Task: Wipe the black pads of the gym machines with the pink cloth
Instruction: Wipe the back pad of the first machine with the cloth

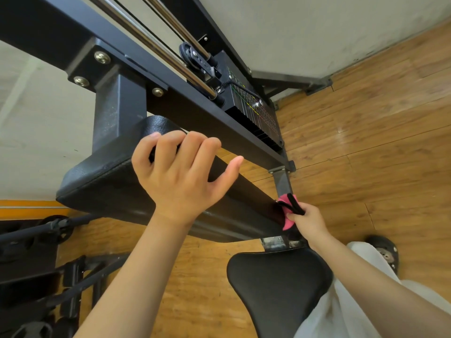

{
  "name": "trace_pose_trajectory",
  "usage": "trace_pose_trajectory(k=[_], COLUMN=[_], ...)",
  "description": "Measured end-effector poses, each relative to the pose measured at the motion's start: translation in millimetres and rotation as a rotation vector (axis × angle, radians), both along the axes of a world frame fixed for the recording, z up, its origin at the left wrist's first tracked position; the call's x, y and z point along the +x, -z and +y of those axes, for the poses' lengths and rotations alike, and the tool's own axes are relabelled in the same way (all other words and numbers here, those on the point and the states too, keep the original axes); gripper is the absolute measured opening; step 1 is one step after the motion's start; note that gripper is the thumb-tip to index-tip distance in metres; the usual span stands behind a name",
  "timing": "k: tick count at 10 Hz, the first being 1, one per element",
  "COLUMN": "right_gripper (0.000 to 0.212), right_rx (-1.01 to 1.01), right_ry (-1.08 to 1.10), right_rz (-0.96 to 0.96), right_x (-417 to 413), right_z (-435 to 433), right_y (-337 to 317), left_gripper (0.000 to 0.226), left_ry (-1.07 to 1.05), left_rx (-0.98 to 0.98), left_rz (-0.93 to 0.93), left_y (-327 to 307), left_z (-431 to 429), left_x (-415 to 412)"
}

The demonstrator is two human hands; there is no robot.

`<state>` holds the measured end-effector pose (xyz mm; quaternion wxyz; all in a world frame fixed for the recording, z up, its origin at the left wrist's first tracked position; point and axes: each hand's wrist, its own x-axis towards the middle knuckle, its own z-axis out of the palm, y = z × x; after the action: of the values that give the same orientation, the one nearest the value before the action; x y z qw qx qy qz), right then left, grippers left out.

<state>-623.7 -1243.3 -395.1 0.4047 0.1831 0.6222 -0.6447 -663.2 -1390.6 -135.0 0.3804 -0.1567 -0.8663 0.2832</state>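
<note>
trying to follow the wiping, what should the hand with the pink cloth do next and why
Probably slide the pink cloth up along the long black pad toward the left hand. The right hand holds it at the pad's lower end while the left grips the upper edge, so most of the pad lies ahead.

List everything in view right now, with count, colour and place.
back pad: one, black, centre, sloping down rightward
seat pad: one, black, bottom right of centre
pink cloth: one, pink, at the back pad's lower end
frame: one, black, upper left to centre
guide rods: two, chrome, top centre
weight stack: one, black, behind the frame
floor: one, wood brown, right
shoe: one, black, right
left hand: fingers curled over the back pad's edge
right hand: grips the pink cloth
</note>
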Motion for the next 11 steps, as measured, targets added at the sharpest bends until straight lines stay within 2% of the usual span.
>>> trace_pose_trajectory(k=[2, 5, 7, 8, 9, 10, 11], right_gripper=[0.021, 0.018, 0.021, 0.022, 0.028, 0.034, 0.032], right_rx=[-0.197, -0.408, -0.545, -0.456, -0.373, -0.22, -0.086], right_ry=[0.073, 0.075, 0.074, 0.059, 0.037, -0.032, -0.066], right_rz=[-0.045, 0.107, 0.149, 0.295, 0.362, 0.362, 0.273], right_x=[-9.6, -26.5, -28.2, -28.4, -25.2, -20.6, -14.3], right_z=[2.8, -0.8, -1.0, -5.5, -6.6, -3.4, 2.8], right_y=[-45.8, -129.9, -154.3, -154.5, -137.0, -100.5, -54.7], left_gripper=[0.033, 0.031, 0.032, 0.031, 0.03, 0.03, 0.03], left_ry=[-0.006, -0.022, -0.028, -0.029, -0.025, -0.022, -0.024], left_rx=[-0.004, 0.002, 0.002, 0.007, -0.003, -0.009, -0.012], left_rz=[0.001, -0.003, -0.006, -0.011, -0.017, -0.014, -0.005], left_y=[-0.7, -1.5, -1.4, -2.4, -2.2, -3.0, -2.9], left_z=[0.9, 2.6, 4.0, 4.1, 3.4, 2.4, 2.3], left_x=[-0.1, -0.2, 0.2, 0.1, 1.1, -0.3, -0.7])
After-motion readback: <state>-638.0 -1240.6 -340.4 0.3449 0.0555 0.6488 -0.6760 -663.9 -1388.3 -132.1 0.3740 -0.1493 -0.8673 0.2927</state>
